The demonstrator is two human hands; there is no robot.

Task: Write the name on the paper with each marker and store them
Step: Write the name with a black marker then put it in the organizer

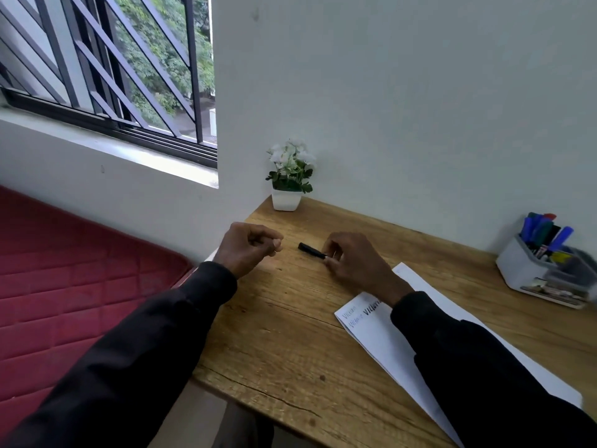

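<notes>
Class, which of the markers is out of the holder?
The black marker, pinched in the right hand low over the desk. The other markers, mostly blue, all stand in the grey holder by the wall.

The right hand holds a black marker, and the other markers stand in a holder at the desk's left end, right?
No: in the head view the holder stands at the desk's right end. The right hand does hold the black marker.

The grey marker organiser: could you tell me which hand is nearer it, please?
Right. The right hand, pinching a black marker, is left of the organiser; the left hand is farther left, near the desk edge.
</notes>
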